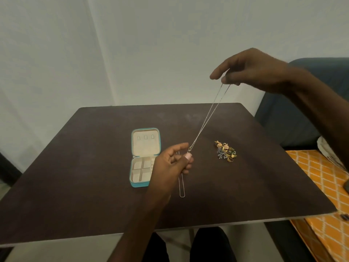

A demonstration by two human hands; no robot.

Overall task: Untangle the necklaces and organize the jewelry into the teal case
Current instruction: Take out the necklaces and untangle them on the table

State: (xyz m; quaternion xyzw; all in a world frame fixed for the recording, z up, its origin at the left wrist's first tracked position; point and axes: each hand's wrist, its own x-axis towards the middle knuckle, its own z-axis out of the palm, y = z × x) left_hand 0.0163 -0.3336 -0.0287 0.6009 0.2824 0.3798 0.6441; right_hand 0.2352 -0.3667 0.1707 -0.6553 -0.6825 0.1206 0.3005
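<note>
Right hand [251, 69] pinches a necklace [208, 116] up high, left hand [172, 163] pinches its lower end. Open case [144, 157] sits on tabletop [75, 176], second chain [181, 188] beside it, jewelry pile [225, 151] to the right.

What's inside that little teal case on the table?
The open teal case shows cream lining: three small tabs in the lid, empty-looking square compartments in the base. The left hand covers the base's right side, so anything there is hidden.
</note>
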